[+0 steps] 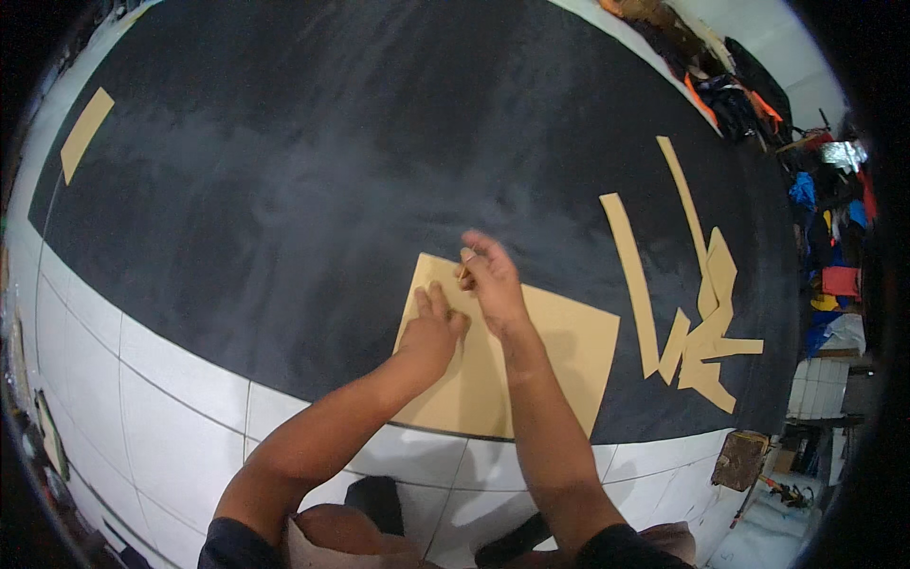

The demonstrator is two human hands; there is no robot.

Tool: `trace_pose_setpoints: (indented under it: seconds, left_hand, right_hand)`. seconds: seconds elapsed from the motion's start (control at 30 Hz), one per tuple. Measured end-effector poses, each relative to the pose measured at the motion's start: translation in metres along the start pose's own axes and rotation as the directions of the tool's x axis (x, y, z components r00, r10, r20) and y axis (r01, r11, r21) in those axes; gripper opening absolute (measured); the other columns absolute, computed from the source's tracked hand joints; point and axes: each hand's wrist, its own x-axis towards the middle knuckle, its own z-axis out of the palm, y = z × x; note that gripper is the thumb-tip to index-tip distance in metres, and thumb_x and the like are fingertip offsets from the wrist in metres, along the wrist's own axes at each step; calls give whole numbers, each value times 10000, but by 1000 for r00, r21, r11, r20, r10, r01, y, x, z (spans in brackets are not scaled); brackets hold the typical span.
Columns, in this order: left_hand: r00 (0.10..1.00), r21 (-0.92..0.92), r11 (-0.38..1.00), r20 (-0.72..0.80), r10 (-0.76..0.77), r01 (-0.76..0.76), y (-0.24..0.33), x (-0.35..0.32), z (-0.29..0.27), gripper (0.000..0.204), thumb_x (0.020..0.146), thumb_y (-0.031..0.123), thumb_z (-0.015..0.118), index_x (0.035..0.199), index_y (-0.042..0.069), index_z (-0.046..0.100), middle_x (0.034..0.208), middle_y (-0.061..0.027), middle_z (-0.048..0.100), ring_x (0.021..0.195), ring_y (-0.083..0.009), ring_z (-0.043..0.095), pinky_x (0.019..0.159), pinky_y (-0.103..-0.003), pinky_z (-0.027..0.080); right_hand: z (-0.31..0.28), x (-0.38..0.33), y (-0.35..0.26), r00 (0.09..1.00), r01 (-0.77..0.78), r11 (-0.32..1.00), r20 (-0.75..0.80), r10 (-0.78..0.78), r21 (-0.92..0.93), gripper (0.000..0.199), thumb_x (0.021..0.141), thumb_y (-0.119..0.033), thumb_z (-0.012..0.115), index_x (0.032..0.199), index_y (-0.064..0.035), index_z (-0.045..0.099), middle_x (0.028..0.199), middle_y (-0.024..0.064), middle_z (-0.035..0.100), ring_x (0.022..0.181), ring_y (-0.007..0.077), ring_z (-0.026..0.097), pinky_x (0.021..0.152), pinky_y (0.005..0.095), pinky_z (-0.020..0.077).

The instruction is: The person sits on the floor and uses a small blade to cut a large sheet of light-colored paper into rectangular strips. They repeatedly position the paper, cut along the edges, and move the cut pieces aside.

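A tan sheet of card point(580, 343) lies flat on a wide spread of black material point(284, 199), close to its near edge. My left hand point(434, 330) rests on the sheet's left part, fingers stretched out and pressing down. Just to its right, my right hand point(488, 284) is raised near the sheet's far edge. Thumb and fingers there are pinched together; something small and thin may be between them, too little shown to name.
Several cut tan card pieces point(629, 284) lie to the right, some overlapping. One more card strip point(87, 133) is at the far left. White floor tiles point(180, 370) border the black material. A brown block-like object point(739, 459) sits at the near right corner, and mixed clutter point(839, 280) lines the right side.
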Motion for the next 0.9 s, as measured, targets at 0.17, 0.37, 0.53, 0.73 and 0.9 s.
trace_pose_setpoints:
  seconds: [0.17,0.37,0.53,0.73,0.9]
  left_hand:
    - [1000,6,1000,15,18,-18,1,3,5,961,646,315,940,1434,62,454,1563,-436,202,1419,-613,314,924,-463,600]
    - [999,17,999,6,42,-42,-2,-2,3,958,659,301,930,1449,69,441,1562,-457,169,1394,-629,343,925,-458,599]
    - [999,14,999,-14,47,-47,-6,-4,5,966,655,276,924,1453,47,429,1556,-462,177,1392,-636,339,915,-468,601]
    - [999,30,999,8,31,-31,-2,6,12,1064,654,293,927,1505,27,345,1549,-442,221,1410,-607,337,873,-437,621]
    - [999,106,994,-27,26,-23,-6,2,16,1150,651,322,930,1529,-28,275,1546,-442,233,1416,-598,334,826,-421,636]
  right_hand:
    - [24,-9,-27,995,91,979,28,-97,184,426,1023,-242,632,1363,1,549,1064,87,742,977,127,682,800,242,501]
    - [9,19,18,968,56,930,-210,-140,-364,284,1046,-258,601,1073,2,710,932,81,751,826,105,669,714,267,519]
    - [20,26,37,893,297,835,-176,-415,-463,282,1032,-245,583,1068,-1,720,945,125,747,867,254,698,804,363,538]
    - [17,25,40,919,218,794,-155,-363,-568,264,1014,-233,617,1113,-10,719,1008,126,754,896,217,709,828,337,547]
    - [32,23,31,948,198,820,-109,-300,-536,263,1002,-234,602,1109,-28,725,1065,172,749,971,322,731,871,399,552]
